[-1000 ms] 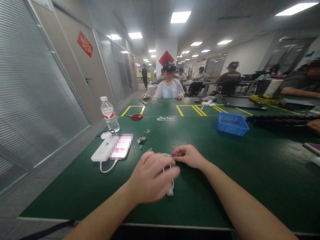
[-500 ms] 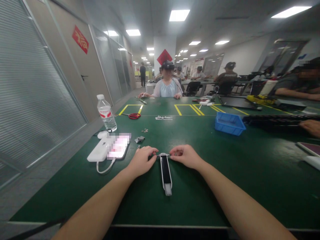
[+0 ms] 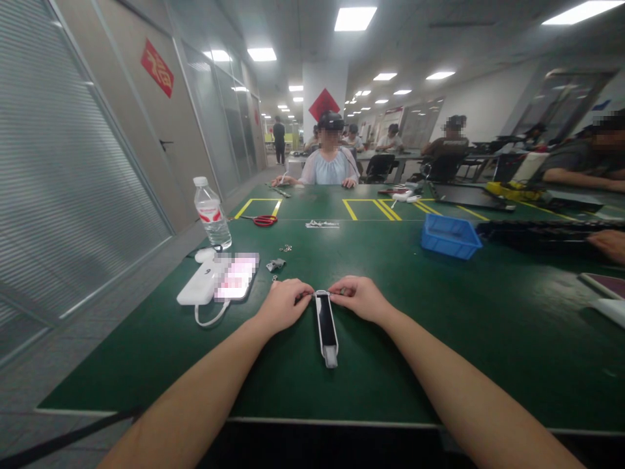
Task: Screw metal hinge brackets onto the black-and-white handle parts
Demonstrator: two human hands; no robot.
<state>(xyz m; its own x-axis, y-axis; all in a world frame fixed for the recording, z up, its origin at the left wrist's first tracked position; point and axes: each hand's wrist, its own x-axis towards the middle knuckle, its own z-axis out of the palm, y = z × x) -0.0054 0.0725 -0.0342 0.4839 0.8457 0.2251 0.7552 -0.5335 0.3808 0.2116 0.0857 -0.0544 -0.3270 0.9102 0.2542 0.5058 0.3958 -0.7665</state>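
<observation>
A long, narrow object with a white frame, a glossy black middle and a grey tab at its near end point(image 3: 327, 326) lies on the green table point(image 3: 381, 384) in front of me, its long side pointing toward me. My left hand point(image 3: 288, 303) is at the left of its far end, thumb and fingertips pinched together. On the opposite side my right hand point(image 3: 360, 298) pinches in the same way. Something thin and dark shows at the fingertips on both sides, too small to name. Just beyond my left hand lie a small grey piece point(image 3: 276, 264) and tiny metal parts point(image 3: 286, 248).
To the left are a water bottle point(image 3: 211, 215), a white power bank point(image 3: 202, 284) and a cabled phone point(image 3: 238, 277). Red-handled scissors point(image 3: 263, 221) and white scraps point(image 3: 322, 225) lie farther back. A blue bin point(image 3: 450, 237) stands right. A person point(image 3: 331, 156) sits opposite.
My view has shifted slightly, so the table sits a little higher in it. My left thumb and fingers have closed together, nearer the far end of the long object. That object stays lying between my hands.
</observation>
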